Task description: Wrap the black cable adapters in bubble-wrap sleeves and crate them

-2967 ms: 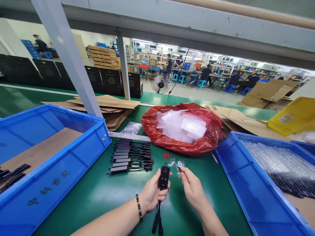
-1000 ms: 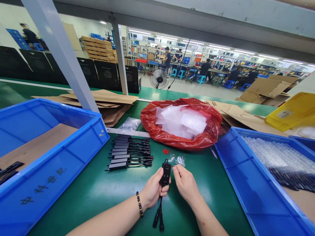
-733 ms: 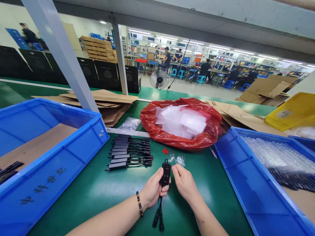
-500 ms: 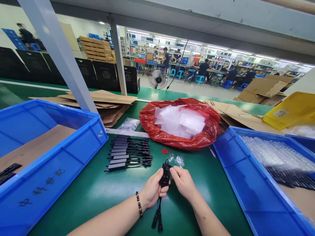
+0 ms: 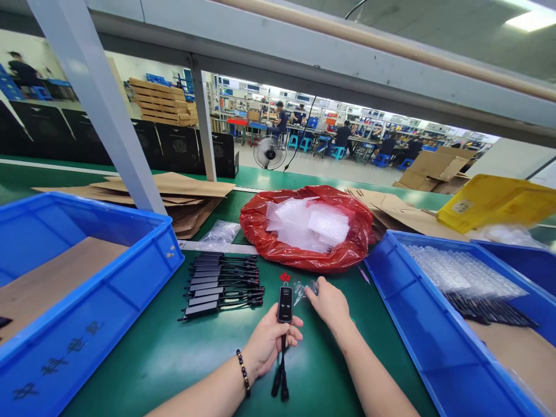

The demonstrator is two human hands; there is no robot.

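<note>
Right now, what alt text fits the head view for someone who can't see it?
A left hand holds a black device with two trailing cable ends; the right hand is at small clear plastic bags on a green table. A row of cabled units lies left, a red bag of bubble wrap beyond, with a blue bin on each side.

Workshop surroundings, clock positions from the centre of view.
Electric fan (image 5: pixel 270 153), 12 o'clock; slatted wooden stack (image 5: pixel 160 104), 10 o'clock; flattened cardboard sheets (image 5: pixel 191 186), 9 o'clock; tilted yellow bin (image 5: pixel 499 200), 3 o'clock; turquoise stools (image 5: pixel 337 152), between 12 and 2.
</note>
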